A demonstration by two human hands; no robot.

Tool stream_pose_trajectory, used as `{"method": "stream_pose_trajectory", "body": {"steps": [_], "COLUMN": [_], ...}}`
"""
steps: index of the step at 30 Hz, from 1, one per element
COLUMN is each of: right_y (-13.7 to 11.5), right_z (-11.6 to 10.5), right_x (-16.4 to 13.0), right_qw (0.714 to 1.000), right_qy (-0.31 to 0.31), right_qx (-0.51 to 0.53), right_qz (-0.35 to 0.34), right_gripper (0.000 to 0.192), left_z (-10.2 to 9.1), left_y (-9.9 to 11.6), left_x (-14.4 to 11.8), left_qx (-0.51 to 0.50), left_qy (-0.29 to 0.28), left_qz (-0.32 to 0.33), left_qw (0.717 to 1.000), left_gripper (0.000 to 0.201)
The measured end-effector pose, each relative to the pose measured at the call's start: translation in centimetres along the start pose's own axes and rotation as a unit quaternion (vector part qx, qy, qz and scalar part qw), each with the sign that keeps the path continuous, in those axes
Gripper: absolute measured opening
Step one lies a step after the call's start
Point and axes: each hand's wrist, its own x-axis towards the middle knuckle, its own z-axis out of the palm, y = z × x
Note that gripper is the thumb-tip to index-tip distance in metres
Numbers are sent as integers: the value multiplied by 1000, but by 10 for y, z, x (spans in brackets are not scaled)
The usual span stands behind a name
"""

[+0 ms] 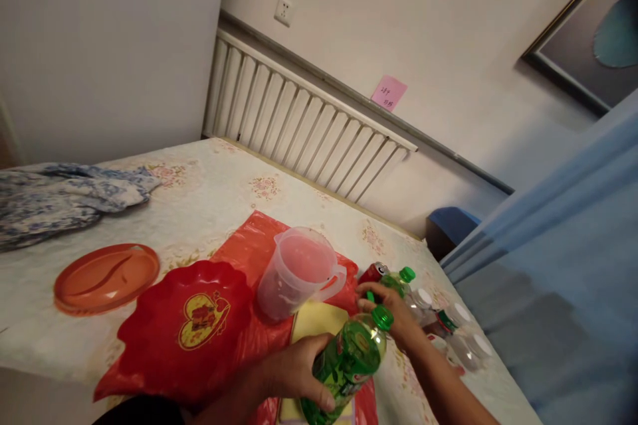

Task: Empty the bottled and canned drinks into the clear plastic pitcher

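My left hand [299, 372] is wrapped round a green plastic drink bottle [343, 368], tilted with its neck toward the upper right. Just beyond the neck, my right hand [393, 309] is closed, with a small green bottle cap [369, 296] at its fingertips. A clear plastic measuring jug [294, 272] with a handle stands behind the bottle on red plastic sheeting [254, 239]. Beneath the held bottle lies a yellow cloth or paper [316, 320]. To the left sits a red scalloped tray [154, 325] with a gold heart print.
An orange oval lid or plate [107, 279] and a blue floral cloth [70, 199] lie at the left on the flowered tablecloth [224, 172]. Along the right edge stand a red can [373, 272], another green bottle [399, 281] and several clear jars [468, 350]. A radiator [299, 119] lines the wall.
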Motion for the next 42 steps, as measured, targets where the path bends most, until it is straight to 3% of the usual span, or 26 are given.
{"method": "stream_pose_trajectory", "body": {"steps": [3,5,8,12,16,19,23,26,30,35,42], "right_y": [29,35,31,31,48,53,28,1,-15,-20,-43], "right_z": [37,55,68,73,74,65,45,42,55,68,61], "right_x": [-7,-11,-14,-12,-3,6,16,20,31,52,63], "right_qw": [998,996,991,980,985,992,999,987,968,940,934], "right_qy": [-65,-89,-122,-156,-118,-58,29,-26,-101,-105,-81], "right_qx": [4,-9,-56,-119,-119,-105,20,154,227,324,344], "right_qz": [-1,4,-9,-29,-33,-33,-37,-48,-43,-38,-48], "right_gripper": [27,28,28,27,28,42,53,48,29,40,40], "left_z": [-2,-3,-4,-6,-7,-9,-11,-11,-13,-15,-16], "left_y": [2,1,2,5,8,8,9,8,3,0,1], "left_x": [-4,-5,-7,-11,-16,-19,-21,-20,-20,-23,-23], "left_qx": [-6,-18,-18,4,24,49,82,87,94,83,57], "left_qy": [-27,-49,-60,-48,-41,-42,-29,-31,-36,-36,-69], "left_qz": [-25,-16,-2,-36,-44,-43,-71,-85,-80,-83,-42], "left_qw": [999,999,998,998,998,997,994,992,992,992,995], "left_gripper": [79,84,87,87,85,83,83,84,84,82,72]}}
